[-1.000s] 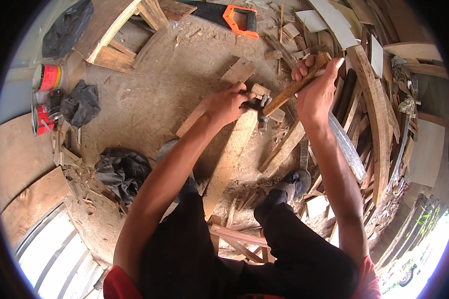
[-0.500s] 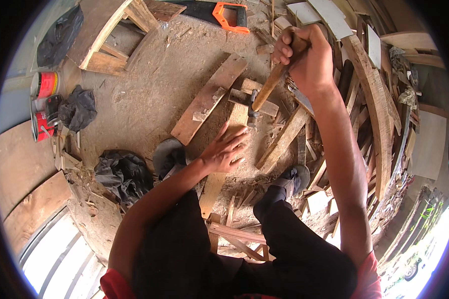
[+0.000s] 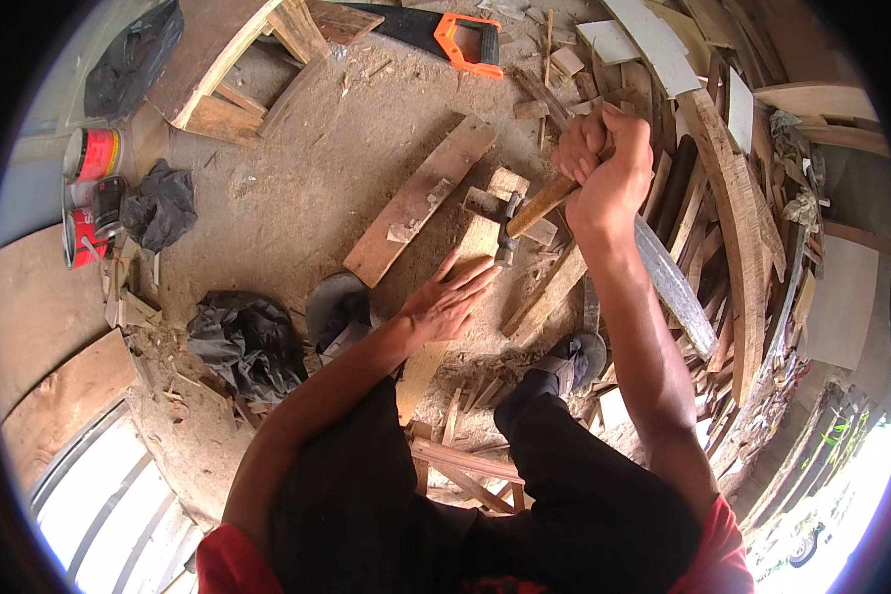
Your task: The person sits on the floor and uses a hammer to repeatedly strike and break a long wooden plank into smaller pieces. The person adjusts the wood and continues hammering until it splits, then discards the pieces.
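Note:
My right hand [image 3: 609,173] is closed around the wooden handle of a hammer [image 3: 543,206]. The hammer's dark metal head is at the far part of a pale wooden plank [image 3: 423,378], beside a short crosspiece [image 3: 540,231] that lies across it; whether the head touches the wood I cannot tell. Resting on the plank just nearer to me is my left hand [image 3: 447,305], open, with its fingers stretched out. A wider brown board [image 3: 421,203] lies on the ground to the left of the plank.
A handsaw with an orange handle [image 3: 470,45] lies at the back. Scrap wood [image 3: 742,238] is piled on the right. Black plastic bags [image 3: 247,346] and red cans [image 3: 87,238] stand on the left. A small wooden frame [image 3: 470,463] sits between my legs.
My right hand has come down toward me and slightly left, with the hammer's handle now lower. The left hand stays on the plank. The whole view has shifted slightly.

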The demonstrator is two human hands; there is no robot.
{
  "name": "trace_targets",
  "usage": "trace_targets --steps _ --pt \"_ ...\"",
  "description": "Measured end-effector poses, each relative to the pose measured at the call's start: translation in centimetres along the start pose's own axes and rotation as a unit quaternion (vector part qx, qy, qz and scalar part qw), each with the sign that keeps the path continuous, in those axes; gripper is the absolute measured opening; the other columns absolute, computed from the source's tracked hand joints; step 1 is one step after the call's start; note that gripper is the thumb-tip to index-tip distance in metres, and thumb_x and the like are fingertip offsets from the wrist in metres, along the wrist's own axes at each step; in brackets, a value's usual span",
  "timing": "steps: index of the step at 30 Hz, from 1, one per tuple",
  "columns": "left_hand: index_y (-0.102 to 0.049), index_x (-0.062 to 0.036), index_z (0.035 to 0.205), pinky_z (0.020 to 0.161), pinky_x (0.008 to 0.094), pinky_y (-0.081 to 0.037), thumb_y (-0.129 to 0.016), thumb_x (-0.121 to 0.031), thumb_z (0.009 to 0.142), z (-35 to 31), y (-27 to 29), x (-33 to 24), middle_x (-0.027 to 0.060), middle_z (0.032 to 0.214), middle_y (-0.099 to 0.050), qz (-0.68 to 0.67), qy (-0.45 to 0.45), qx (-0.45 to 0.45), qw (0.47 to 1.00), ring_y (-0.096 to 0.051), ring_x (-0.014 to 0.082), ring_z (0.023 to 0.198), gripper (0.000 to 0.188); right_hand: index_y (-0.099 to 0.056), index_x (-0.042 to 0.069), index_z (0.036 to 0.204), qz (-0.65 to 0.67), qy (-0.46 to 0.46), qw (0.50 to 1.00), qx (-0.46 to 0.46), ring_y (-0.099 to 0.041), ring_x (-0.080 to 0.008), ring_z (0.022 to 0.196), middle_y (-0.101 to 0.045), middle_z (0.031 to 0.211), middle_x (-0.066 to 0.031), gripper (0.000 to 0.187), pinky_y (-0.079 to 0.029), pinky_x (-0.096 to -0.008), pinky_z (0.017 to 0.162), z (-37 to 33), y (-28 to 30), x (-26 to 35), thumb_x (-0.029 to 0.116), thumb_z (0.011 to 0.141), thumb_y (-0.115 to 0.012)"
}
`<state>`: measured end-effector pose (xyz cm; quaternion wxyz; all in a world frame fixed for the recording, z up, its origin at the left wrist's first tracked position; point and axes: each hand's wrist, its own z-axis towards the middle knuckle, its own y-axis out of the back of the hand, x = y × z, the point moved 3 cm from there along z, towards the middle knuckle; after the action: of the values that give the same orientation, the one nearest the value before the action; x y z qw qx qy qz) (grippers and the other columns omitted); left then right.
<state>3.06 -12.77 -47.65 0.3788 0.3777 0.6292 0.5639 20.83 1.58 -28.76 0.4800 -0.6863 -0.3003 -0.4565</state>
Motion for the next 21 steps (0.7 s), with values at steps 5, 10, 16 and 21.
trace_targets --steps 5,10,16,21 --pt "-0.055 -0.0113 0.139 0.123 0.0590 -0.005 -0.052 -0.045 0.088 -0.3 0.1 -0.2 0.0051 0.161 -0.028 -0.012 -0.013 -0.023 1.000 -0.015 0.0213 0.152 0.061 -0.035 0.009 0.065 -0.016 0.031 0.999 0.023 -0.030 -0.0116 0.050 -0.033 0.054 -0.0014 0.036 -0.026 -0.0298 0.051 -2.3 0.2 1.4 0.027 0.095 -0.042" --pt "-0.042 -0.0057 0.143 0.121 0.0614 -0.014 -0.070 -0.021 0.079 -0.6 0.3 -0.3 0.0200 0.154 -0.031 -0.257 0.025 -0.123 0.958 -0.025 0.0322 0.148 0.072 -0.035 0.014 0.066 -0.002 0.021 0.997 0.072 -0.026 -0.0109 0.051 -0.029 0.053 0.0028 0.032 -0.026 -0.0294 0.056 -3.7 2.2 2.6 0.033 0.092 -0.040" --pt "-0.007 0.0017 0.155 0.121 0.0588 -0.012 -0.080 -0.027 0.073 -1.1 0.3 0.0 0.0254 0.160 -0.017 -0.311 0.169 -0.154 0.922 -0.018 0.0384 0.150 0.113 -0.038 0.013 0.068 0.019 0.010 0.993 0.115 -0.035 -0.0157 0.058 -0.039 0.061 -0.0018 0.032 -0.033 -0.0326 0.065 -5.6 6.5 4.4 0.034 0.092 -0.039" --pt "-0.004 0.0047 0.154 0.123 0.0573 -0.009 -0.084 -0.030 0.069 -1.2 0.0 0.0 0.0281 0.159 -0.017 -0.339 0.214 -0.107 0.910 -0.018 0.0380 0.150 0.122 -0.056 -0.002 0.094 -0.223 -0.124 0.948 0.190 -0.060 -0.0322 0.100 -0.063 0.104 -0.0224 0.036 -0.047 -0.0473 0.095 -4.0 7.3 7.5 0.026 0.096 -0.034"
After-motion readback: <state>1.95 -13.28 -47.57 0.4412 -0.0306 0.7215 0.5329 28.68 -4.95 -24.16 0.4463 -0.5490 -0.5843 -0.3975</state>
